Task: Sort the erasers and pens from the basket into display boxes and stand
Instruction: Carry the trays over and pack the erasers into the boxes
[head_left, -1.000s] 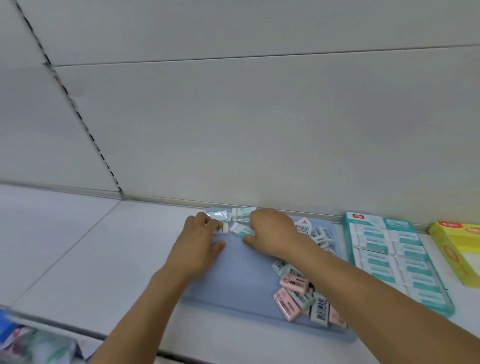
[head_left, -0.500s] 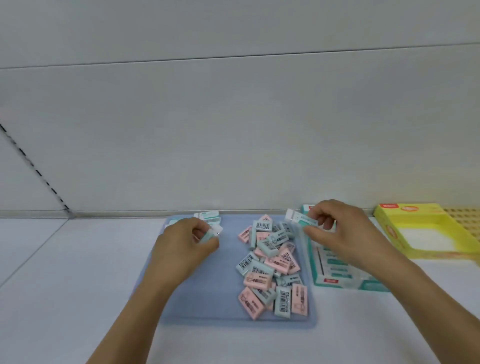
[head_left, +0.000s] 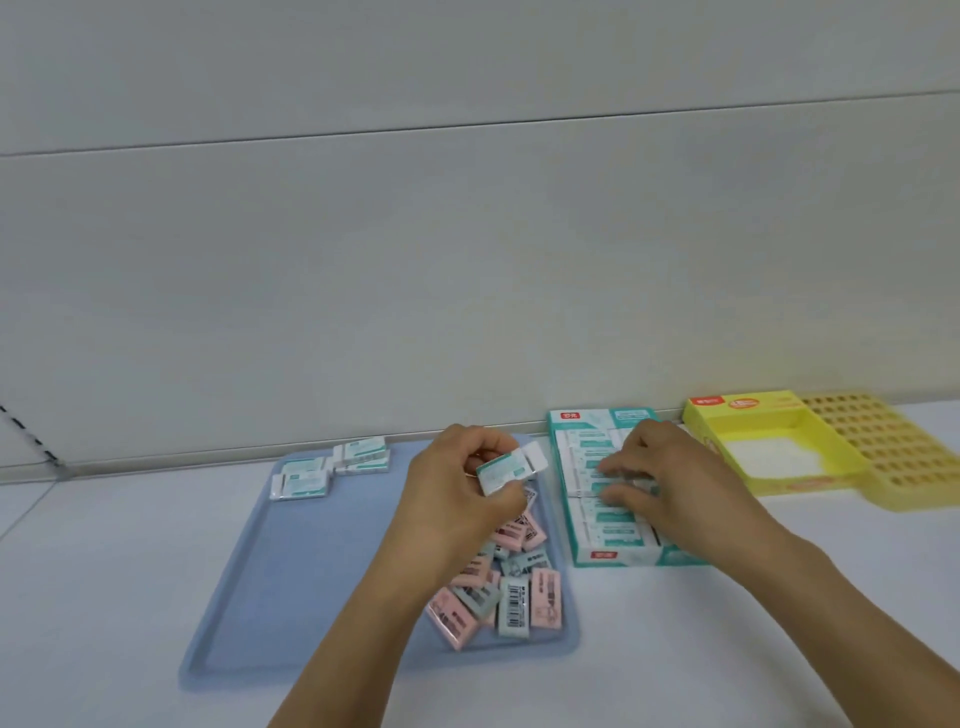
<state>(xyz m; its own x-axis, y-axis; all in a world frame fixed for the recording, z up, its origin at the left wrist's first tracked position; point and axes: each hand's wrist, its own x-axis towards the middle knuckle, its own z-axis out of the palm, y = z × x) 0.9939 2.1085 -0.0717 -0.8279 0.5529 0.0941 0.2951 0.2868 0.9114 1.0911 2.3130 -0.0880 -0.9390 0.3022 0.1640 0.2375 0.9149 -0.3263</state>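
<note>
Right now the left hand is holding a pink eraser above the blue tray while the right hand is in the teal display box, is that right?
Not quite: the head view shows the left hand pinching a teal-and-white eraser, not a pink one. The rest holds: it is above the blue tray, and the right hand is in the teal display box.

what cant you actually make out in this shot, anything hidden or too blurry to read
1. Head view: the print on the teal display box and on the eraser gripped by the left hand is too small and blurred to read.
2. Part of the loose eraser pile on the blue tray lies behind the left hand and wrist.
3. The right hand covers the box's middle rows; whether it holds an eraser cannot be told.
4. The yellow grid stand is cut by the right edge.
</note>
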